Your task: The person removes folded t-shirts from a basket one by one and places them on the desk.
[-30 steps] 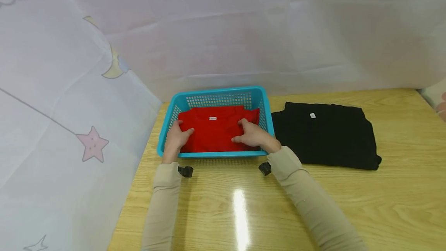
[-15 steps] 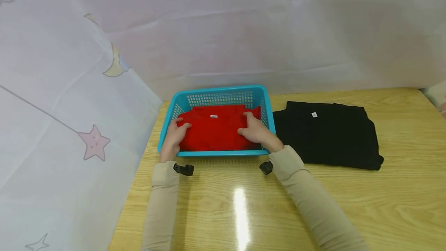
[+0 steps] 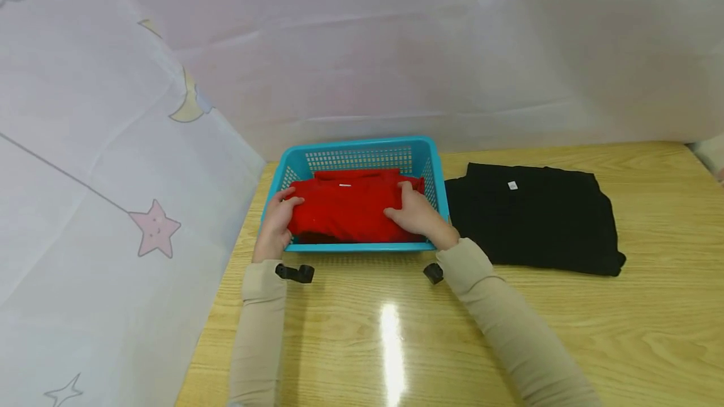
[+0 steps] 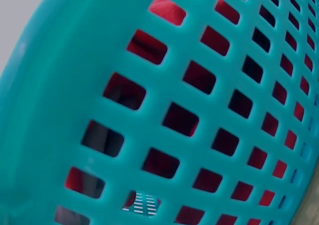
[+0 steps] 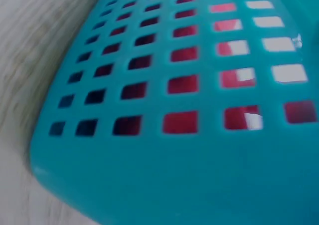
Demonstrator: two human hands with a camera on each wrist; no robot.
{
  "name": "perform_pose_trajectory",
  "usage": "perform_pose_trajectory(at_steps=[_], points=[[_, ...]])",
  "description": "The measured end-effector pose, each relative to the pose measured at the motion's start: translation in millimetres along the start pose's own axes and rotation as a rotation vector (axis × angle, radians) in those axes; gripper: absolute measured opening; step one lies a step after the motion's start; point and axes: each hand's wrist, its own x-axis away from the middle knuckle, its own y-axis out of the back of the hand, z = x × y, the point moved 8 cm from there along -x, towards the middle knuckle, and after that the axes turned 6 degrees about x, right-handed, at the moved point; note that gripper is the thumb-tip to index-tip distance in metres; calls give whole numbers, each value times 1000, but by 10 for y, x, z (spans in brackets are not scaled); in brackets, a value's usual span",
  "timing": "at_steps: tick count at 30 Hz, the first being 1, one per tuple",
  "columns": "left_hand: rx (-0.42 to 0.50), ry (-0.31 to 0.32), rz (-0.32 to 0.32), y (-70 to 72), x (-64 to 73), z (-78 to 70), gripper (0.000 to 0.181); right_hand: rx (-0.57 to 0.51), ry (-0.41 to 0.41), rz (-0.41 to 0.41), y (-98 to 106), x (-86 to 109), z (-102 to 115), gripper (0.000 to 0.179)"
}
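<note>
A folded red shirt (image 3: 345,209) with a small white neck label lies in a blue plastic basket (image 3: 362,247). At the shirt's left side, my left hand (image 3: 277,222) reaches over the front rim and grips the fabric, thumb on top. My right hand (image 3: 418,212) holds the right side of the same shirt, its thumb pointing inward. Below the shirt's front edge, dark fabric (image 3: 317,238) shows. Both wrist views are filled by the perforated basket wall (image 4: 164,90), with red cloth (image 5: 182,85) behind its holes; the fingers are mostly hidden there.
A folded black garment (image 3: 534,222) with a white label lies flat on the wooden table (image 3: 351,325), right beside the basket. Behind the basket hangs a pale sheet (image 3: 362,68); another printed part of it, with a pink star (image 3: 155,229), borders the table's left side.
The shirt's front has risen and bunched slightly, baring dark fabric beneath, and its label has tilted. My left hand has shifted a little left; my right hand has moved slightly right and away.
</note>
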Motion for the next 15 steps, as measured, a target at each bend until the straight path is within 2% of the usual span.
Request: perform_pose_trajectory(at_steps=[8, 15], points=[[-11, -25, -22, 9, 17, -18, 49, 194, -63, 76, -84, 32, -4, 74], [-62, -42, -15, -9, 23, -26, 47, 146, -55, 190, -168, -26, -55, 80]])
